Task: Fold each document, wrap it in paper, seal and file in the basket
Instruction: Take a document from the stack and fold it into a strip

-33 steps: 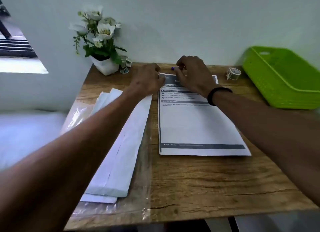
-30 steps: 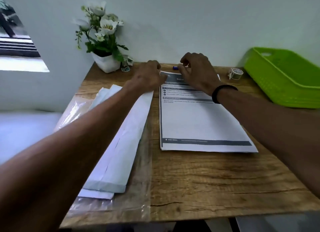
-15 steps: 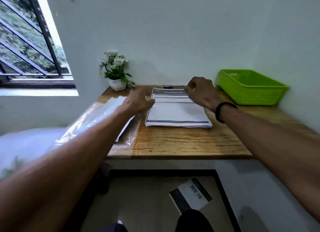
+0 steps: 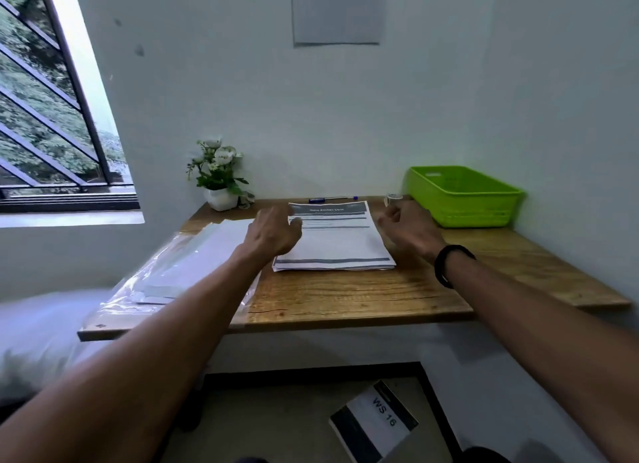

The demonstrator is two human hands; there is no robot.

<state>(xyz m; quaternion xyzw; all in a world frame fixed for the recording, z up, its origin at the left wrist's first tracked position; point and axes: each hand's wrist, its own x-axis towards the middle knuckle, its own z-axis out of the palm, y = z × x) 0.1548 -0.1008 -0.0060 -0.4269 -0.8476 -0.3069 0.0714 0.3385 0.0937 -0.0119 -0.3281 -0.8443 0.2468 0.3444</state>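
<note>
On the wooden table (image 4: pixel 345 300), mid-surface toward the wall, sits the document stack (image 4: pixel 333 241): flat, unfolded, squared up, several sheets judging by the layered near edge. White pages with a dark header band, a few grey bars below it and a dark footer strip; header text too blurred to read.

Task looks barely begun. Nothing folded, nothing wrapped, nothing sealed. Green basket (image 4: pixel 461 194) at the far right of the table shows no packets from this angle, though its floor is partly hidden by the near wall. All four steps are left for every sheet.

Wrapping paper (image 4: pixel 193 265) lies to the left of the stack under or inside a clear plastic sleeve, hanging a little over the left end of the table. Tape roll (image 4: pixel 393 199) just beside the basket's left wall; pen (image 4: pixel 332 198) behind the stack near the wall.

Left hand (image 4: pixel 273 232) over the stack's left edge, fingers loosely spread, holding nothing; contact with the paper cannot be told. Right hand (image 4: pixel 408 229) just off the stack's right edge, fingers loosely curled, also empty.

Likely first move: lift the top sheet and fold it.
</note>
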